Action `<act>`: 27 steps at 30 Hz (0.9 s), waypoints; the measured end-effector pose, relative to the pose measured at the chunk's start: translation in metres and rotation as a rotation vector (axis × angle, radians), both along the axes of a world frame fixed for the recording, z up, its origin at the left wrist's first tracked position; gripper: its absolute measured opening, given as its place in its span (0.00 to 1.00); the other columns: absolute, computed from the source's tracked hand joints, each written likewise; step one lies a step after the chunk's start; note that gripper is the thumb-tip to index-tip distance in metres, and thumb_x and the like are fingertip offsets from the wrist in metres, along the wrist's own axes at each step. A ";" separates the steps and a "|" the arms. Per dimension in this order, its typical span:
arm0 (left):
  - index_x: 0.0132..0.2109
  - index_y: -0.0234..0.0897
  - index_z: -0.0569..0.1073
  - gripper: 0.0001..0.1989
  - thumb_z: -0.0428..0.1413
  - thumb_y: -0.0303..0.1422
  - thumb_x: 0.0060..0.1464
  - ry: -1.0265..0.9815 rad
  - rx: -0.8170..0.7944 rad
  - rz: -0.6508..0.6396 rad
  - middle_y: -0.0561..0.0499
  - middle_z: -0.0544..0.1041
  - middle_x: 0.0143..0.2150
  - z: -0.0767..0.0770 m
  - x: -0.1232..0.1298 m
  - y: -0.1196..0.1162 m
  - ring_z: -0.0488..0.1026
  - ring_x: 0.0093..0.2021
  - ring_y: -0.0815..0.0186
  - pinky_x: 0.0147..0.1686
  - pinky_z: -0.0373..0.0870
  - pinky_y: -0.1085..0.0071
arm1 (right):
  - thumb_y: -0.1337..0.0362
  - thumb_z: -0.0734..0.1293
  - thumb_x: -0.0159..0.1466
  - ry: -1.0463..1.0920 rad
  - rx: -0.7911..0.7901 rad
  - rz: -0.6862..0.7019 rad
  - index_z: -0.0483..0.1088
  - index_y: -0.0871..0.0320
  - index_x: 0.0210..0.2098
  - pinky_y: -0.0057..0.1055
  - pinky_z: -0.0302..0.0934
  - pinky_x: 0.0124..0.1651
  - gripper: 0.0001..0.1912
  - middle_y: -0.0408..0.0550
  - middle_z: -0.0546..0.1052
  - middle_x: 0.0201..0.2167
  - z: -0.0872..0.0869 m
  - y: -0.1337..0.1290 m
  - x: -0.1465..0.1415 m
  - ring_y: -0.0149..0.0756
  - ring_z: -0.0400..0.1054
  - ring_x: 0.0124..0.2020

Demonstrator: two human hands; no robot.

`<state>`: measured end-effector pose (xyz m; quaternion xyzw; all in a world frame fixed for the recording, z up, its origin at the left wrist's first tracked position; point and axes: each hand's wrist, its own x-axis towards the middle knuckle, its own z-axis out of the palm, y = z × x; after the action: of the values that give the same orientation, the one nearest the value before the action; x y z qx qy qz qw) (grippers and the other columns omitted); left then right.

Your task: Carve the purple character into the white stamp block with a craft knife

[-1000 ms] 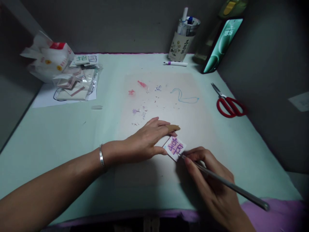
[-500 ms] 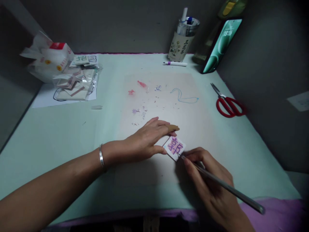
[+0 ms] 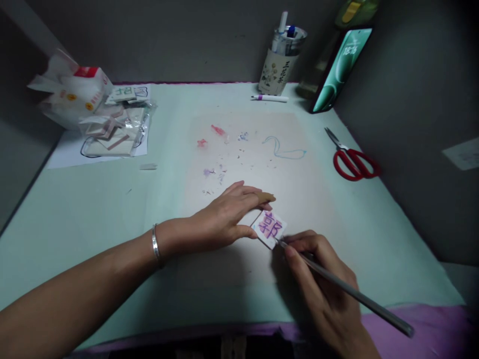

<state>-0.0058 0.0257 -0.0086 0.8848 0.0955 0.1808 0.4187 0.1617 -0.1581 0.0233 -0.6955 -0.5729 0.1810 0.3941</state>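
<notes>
A small white square rubber block (image 3: 268, 229) with a purple character drawn on its pinkish top lies tilted on the pale mat. My left hand (image 3: 228, 214) pinches its corner sides between thumb and fingers; a tan bandage wraps one finger, and a silver bracelet (image 3: 155, 242) circles the wrist. Held like a pen in my right hand (image 3: 325, 279) is a slim grey-handled craft knife (image 3: 359, 296). Its tip touches the block's near edge, just below the character; the blade itself is small and hard to make out.
Scraps and crumbs (image 3: 210, 172) dot the mat (image 3: 209, 124) beyond my hands. Red-handled scissors (image 3: 355, 164) lie at right, below a propped phone (image 3: 342, 70). A pen jar (image 3: 279, 65) and a marker (image 3: 269, 98) stand and lie at the back. Bagged blocks (image 3: 116, 132) sit at left.
The whole view has shifted slightly. The knife's rear end has swung a little down and right, while its tip stays at the block's near edge. My left hand keeps its hold.
</notes>
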 end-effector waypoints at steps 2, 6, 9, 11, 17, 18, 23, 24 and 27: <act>0.71 0.44 0.62 0.36 0.67 0.32 0.61 0.006 -0.003 0.004 0.41 0.75 0.65 0.001 0.000 0.000 0.65 0.70 0.51 0.75 0.45 0.43 | 0.65 0.63 0.75 0.005 -0.002 -0.010 0.67 0.52 0.37 0.28 0.63 0.31 0.08 0.45 0.77 0.34 0.000 -0.001 -0.001 0.33 0.74 0.33; 0.71 0.45 0.62 0.36 0.66 0.33 0.61 0.019 -0.009 0.002 0.41 0.75 0.65 0.003 0.000 -0.001 0.65 0.70 0.51 0.75 0.45 0.43 | 0.65 0.63 0.75 0.036 -0.013 -0.015 0.68 0.52 0.38 0.29 0.62 0.31 0.07 0.44 0.78 0.34 -0.002 -0.002 -0.001 0.34 0.74 0.33; 0.71 0.45 0.62 0.35 0.66 0.33 0.62 0.014 -0.014 0.004 0.41 0.75 0.65 0.004 0.000 -0.001 0.65 0.70 0.51 0.75 0.45 0.43 | 0.63 0.63 0.74 0.106 -0.040 -0.050 0.69 0.53 0.37 0.30 0.61 0.30 0.07 0.45 0.78 0.36 -0.004 -0.002 -0.003 0.35 0.74 0.36; 0.71 0.44 0.62 0.35 0.66 0.33 0.61 0.019 -0.017 0.010 0.41 0.75 0.65 0.004 0.000 -0.001 0.65 0.70 0.51 0.75 0.46 0.43 | 0.62 0.64 0.75 0.190 -0.041 -0.103 0.69 0.53 0.36 0.30 0.59 0.30 0.09 0.45 0.78 0.35 -0.004 -0.001 -0.005 0.35 0.73 0.35; 0.70 0.43 0.63 0.36 0.69 0.33 0.59 0.031 -0.036 0.041 0.42 0.76 0.64 0.004 0.001 -0.002 0.66 0.70 0.52 0.76 0.44 0.43 | 0.62 0.68 0.72 0.334 0.056 -0.333 0.71 0.54 0.32 0.29 0.61 0.31 0.10 0.42 0.75 0.30 0.001 0.004 -0.010 0.32 0.67 0.29; 0.69 0.43 0.64 0.36 0.69 0.32 0.58 0.028 -0.037 0.044 0.42 0.76 0.64 0.004 0.001 -0.003 0.66 0.69 0.52 0.76 0.44 0.43 | 0.63 0.68 0.72 0.326 0.072 -0.346 0.71 0.54 0.33 0.29 0.62 0.31 0.10 0.42 0.76 0.31 0.001 0.004 -0.011 0.32 0.67 0.29; 0.69 0.45 0.64 0.37 0.70 0.32 0.57 0.025 -0.033 0.052 0.42 0.75 0.64 0.004 0.001 -0.003 0.67 0.70 0.51 0.76 0.44 0.42 | 0.64 0.68 0.71 0.229 0.115 -0.246 0.72 0.55 0.34 0.28 0.63 0.30 0.08 0.44 0.77 0.31 -0.008 0.001 -0.009 0.32 0.70 0.29; 0.69 0.45 0.64 0.37 0.70 0.32 0.57 0.024 -0.030 0.052 0.42 0.75 0.65 0.004 0.001 -0.003 0.67 0.70 0.51 0.76 0.44 0.42 | 0.64 0.68 0.72 0.210 0.117 -0.229 0.72 0.54 0.34 0.28 0.63 0.30 0.08 0.44 0.77 0.31 -0.010 0.001 -0.009 0.32 0.71 0.29; 0.69 0.45 0.63 0.38 0.70 0.32 0.57 0.016 -0.026 0.054 0.42 0.75 0.65 0.003 0.001 -0.004 0.66 0.70 0.51 0.76 0.44 0.42 | 0.64 0.67 0.72 0.166 0.112 -0.206 0.71 0.54 0.35 0.28 0.63 0.30 0.08 0.43 0.77 0.31 -0.013 0.001 -0.007 0.32 0.71 0.29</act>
<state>-0.0053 0.0221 -0.0056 0.8778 0.1249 0.1837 0.4244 0.1548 -0.1575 0.0104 -0.7101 -0.4732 0.1645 0.4948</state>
